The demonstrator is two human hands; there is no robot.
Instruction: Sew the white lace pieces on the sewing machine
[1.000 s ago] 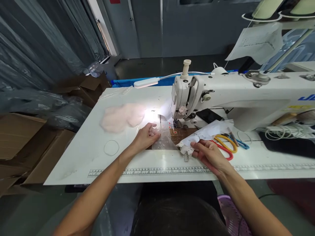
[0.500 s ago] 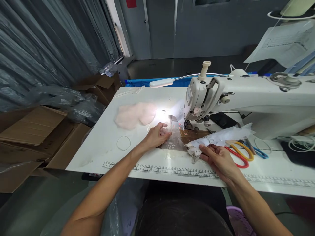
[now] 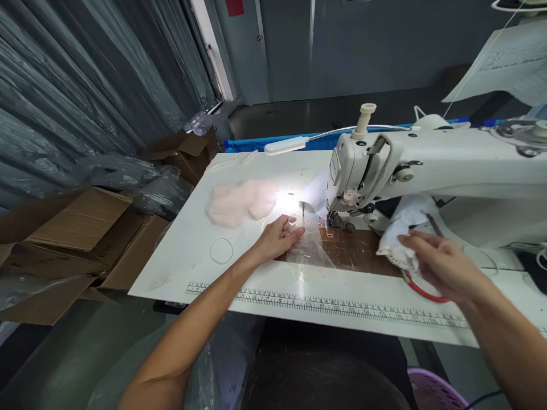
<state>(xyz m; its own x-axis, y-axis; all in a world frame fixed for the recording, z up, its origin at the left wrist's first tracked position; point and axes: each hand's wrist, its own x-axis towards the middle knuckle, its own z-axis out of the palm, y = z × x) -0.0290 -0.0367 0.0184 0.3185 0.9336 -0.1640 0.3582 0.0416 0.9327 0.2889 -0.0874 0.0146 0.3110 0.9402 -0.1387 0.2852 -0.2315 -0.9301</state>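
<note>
My left hand rests at the near left of the sewing machine, fingers closed on a piece of sheer, see-through fabric. That fabric lies partly over the brown plate, just left of the needle area. My right hand, slightly blurred, pinches a white lace-edged cloth to the right of the needle and holds it beside the machine's arm. Below the cloth, a red scissor handle shows, partly covered by my right hand.
Pale pink fabric pieces and a thin loop lie on the white table at left. A printed ruler runs along the front edge. Cardboard boxes stand left, a purple basket below right. A lamp overhangs the table.
My right hand has carried the white lace-edged cloth right and away from the brown plate, now over the scissors. My left hand keeps its place on the sheer fabric. The view has shifted slightly.
</note>
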